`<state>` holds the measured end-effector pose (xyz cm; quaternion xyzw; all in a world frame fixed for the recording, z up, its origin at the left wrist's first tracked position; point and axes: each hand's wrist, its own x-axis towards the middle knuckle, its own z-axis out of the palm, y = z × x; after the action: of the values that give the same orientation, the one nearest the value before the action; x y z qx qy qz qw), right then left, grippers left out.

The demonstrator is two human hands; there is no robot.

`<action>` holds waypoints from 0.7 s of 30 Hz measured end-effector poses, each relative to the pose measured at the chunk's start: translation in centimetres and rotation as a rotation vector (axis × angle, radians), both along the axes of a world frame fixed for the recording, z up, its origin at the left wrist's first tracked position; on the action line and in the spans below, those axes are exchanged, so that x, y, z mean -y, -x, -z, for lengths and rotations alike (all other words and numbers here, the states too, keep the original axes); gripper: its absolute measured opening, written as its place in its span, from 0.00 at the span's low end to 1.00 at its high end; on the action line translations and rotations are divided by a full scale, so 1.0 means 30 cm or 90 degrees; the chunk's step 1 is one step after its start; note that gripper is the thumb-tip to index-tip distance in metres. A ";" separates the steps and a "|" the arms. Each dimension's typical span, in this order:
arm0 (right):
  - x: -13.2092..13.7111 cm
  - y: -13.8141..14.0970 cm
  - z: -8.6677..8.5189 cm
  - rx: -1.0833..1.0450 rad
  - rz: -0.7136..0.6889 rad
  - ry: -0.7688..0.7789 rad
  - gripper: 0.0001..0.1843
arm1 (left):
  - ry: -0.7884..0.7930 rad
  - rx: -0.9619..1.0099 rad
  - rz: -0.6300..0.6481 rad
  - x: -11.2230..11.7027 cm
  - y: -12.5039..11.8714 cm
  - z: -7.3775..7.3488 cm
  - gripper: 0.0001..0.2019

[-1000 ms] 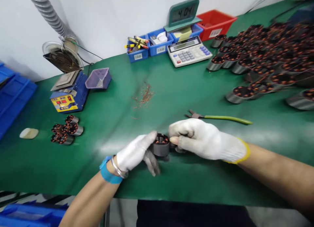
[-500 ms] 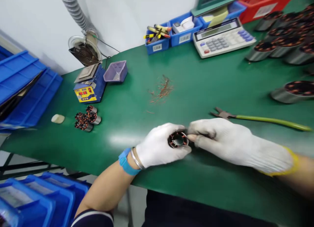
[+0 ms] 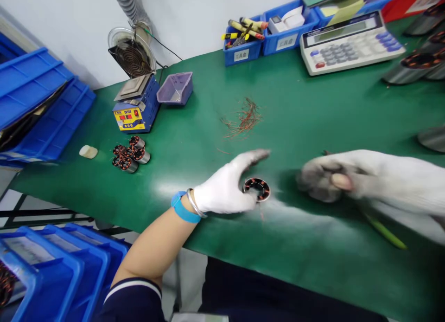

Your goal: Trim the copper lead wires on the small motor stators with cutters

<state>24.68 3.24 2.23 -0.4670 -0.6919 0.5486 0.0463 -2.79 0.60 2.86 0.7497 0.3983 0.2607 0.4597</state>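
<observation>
A small motor stator point(image 3: 256, 189), a metal ring with black and copper windings inside, stands on the green table. My left hand point(image 3: 231, 185), in a white glove, is spread beside it, with one digit at its near left rim and another stretched out above. A thin wire end shows just below the stator. To the right, my right hand point(image 3: 333, 178), gloved and blurred, has its fingers curled around the wire cutters. Their green handle point(image 3: 387, 230) sticks out beneath the palm; the jaws are mostly hidden.
Loose copper wire clippings point(image 3: 245, 118) lie mid-table. Several small stators point(image 3: 130, 155) cluster left, near a blue solder pot unit point(image 3: 135, 108) and a purple tray point(image 3: 174, 89). A calculator point(image 3: 351, 43) and blue boxes point(image 3: 243, 53) stand behind. Larger stators point(image 3: 412, 67) are at the right.
My left hand has opened from around the stator. My right hand has moved away to the right and closed on the wire cutters, whose handle has swung toward me. The view has shifted.
</observation>
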 end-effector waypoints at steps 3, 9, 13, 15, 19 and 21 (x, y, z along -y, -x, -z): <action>0.032 0.064 0.012 0.099 0.088 -0.152 0.37 | 0.078 -0.028 -0.149 0.007 -0.004 -0.017 0.53; 0.112 0.194 0.067 0.096 0.036 -0.379 0.31 | 0.099 -0.176 -0.158 0.054 -0.053 -0.018 0.57; 0.099 0.196 0.097 0.008 0.023 -0.387 0.26 | 0.089 -0.179 -0.140 0.048 -0.048 -0.019 0.56; 0.091 0.191 0.100 -0.015 0.030 -0.375 0.26 | 0.090 -0.167 -0.113 0.039 -0.039 -0.024 0.57; 0.088 0.190 0.082 -0.004 0.050 -0.337 0.29 | 0.107 -0.151 -0.069 0.032 -0.031 -0.027 0.59; 0.090 0.195 0.066 0.000 0.053 -0.349 0.25 | 0.112 -0.144 -0.069 0.034 -0.033 -0.021 0.60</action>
<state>18.83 0.54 0.26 -0.4650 -0.7946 0.3389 0.1934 -1.81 -0.43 3.48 0.7083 0.5089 0.1630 0.4613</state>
